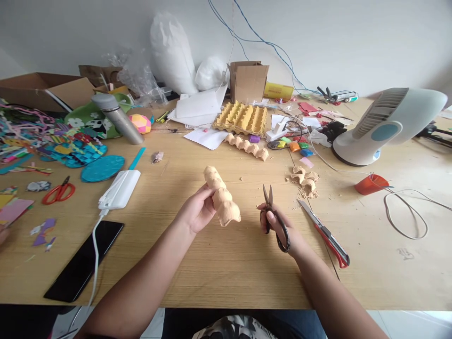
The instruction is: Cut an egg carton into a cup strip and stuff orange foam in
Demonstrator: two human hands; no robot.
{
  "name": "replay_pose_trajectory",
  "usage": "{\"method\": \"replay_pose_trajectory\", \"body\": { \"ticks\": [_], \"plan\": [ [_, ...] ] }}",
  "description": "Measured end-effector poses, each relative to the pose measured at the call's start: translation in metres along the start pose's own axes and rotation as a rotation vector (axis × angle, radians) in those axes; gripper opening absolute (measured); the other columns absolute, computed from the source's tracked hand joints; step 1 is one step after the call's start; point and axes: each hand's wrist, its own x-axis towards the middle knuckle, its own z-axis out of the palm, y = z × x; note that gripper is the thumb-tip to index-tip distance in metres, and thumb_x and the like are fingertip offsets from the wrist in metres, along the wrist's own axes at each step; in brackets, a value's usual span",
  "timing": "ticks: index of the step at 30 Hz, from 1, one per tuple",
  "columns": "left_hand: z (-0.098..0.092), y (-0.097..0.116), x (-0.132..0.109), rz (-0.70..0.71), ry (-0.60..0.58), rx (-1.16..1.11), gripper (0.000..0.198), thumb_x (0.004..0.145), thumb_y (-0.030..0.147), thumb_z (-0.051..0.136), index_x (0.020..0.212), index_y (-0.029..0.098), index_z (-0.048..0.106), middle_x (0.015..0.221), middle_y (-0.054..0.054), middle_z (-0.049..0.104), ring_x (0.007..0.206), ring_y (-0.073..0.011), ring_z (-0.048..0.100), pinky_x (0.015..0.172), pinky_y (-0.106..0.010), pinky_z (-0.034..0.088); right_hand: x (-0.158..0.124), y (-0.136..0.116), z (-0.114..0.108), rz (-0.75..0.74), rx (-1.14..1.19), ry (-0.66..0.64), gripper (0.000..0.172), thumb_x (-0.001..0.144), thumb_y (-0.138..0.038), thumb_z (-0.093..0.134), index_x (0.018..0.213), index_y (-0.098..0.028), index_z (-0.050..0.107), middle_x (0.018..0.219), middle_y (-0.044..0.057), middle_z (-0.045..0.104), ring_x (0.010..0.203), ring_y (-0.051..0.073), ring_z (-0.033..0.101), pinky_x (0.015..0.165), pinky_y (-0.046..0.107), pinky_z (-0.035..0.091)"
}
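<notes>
My left hand (198,213) is closed round a tan strip of egg-carton cups (221,195), held above the middle of the wooden table (219,268). My right hand (278,226) grips black-handled scissors (273,214), blades slightly apart and pointing away from me, just right of the strip. The strip and the scissors do not touch.
A red utility knife (325,233) lies right of my hand beside carton scraps (304,180). Another carton strip (247,146) and a yellow egg tray (242,117) lie farther back. A white fan (384,125) and orange cup (370,183) stand right. A phone (84,266), power bank (120,189) and red scissors (58,192) lie left.
</notes>
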Motion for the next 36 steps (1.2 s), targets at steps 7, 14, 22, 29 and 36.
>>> {"method": "replay_pose_trajectory", "body": {
  "ticks": [7, 14, 22, 29, 36],
  "plan": [
    [-0.015, 0.002, 0.014, -0.046, 0.155, 0.442, 0.081, 0.08, 0.017, 0.074, 0.154, 0.028, 0.043, 0.103, -0.005, 0.075, 0.071, -0.0174, 0.068, 0.064, -0.03, 0.052, 0.006, 0.004, -0.028, 0.028, -0.694, 0.372, 0.047, 0.087, -0.043, 0.069, 0.13, -0.025, 0.063, 0.107, 0.009, 0.063, 0.098, 0.03, 0.063, 0.088, 0.043, 0.049],
    [-0.023, -0.016, 0.017, 0.306, 0.103, 1.241, 0.07, 0.083, 0.032, 0.078, 0.148, 0.023, 0.052, 0.132, -0.015, 0.07, 0.126, -0.033, 0.065, 0.108, -0.045, 0.048, 0.009, 0.007, -0.035, 0.07, -0.829, 0.367, 0.046, 0.089, -0.039, 0.068, 0.132, -0.024, 0.065, 0.111, 0.012, 0.068, 0.098, 0.031, 0.067, 0.09, 0.044, 0.052],
    [-0.026, 0.009, 0.006, 0.357, 0.146, 1.62, 0.05, 0.099, 0.043, 0.057, 0.143, 0.022, 0.06, 0.133, -0.017, 0.072, 0.117, -0.0337, 0.069, 0.101, -0.045, 0.051, 0.01, 0.003, -0.032, 0.066, -0.777, 0.337, 0.045, 0.089, -0.041, 0.068, 0.131, -0.023, 0.067, 0.111, 0.012, 0.068, 0.101, 0.03, 0.067, 0.092, 0.044, 0.052],
    [-0.023, 0.006, 0.006, 0.404, 0.158, 1.602, 0.051, 0.094, 0.036, 0.065, 0.144, 0.024, 0.06, 0.139, -0.015, 0.069, 0.124, -0.0331, 0.067, 0.099, -0.043, 0.051, 0.011, 0.003, -0.032, 0.07, -0.775, 0.344, 0.045, 0.087, -0.042, 0.068, 0.129, -0.024, 0.069, 0.106, 0.009, 0.068, 0.093, 0.028, 0.066, 0.081, 0.04, 0.05],
    [-0.021, -0.002, 0.011, 0.47, 0.183, 1.592, 0.045, 0.093, 0.032, 0.065, 0.137, 0.025, 0.062, 0.131, -0.013, 0.071, 0.118, -0.0318, 0.069, 0.096, -0.042, 0.053, 0.012, 0.003, -0.031, 0.056, -0.773, 0.334, 0.045, 0.086, -0.044, 0.069, 0.127, -0.025, 0.069, 0.108, 0.01, 0.069, 0.089, 0.027, 0.065, 0.079, 0.039, 0.05]
  ]
}}
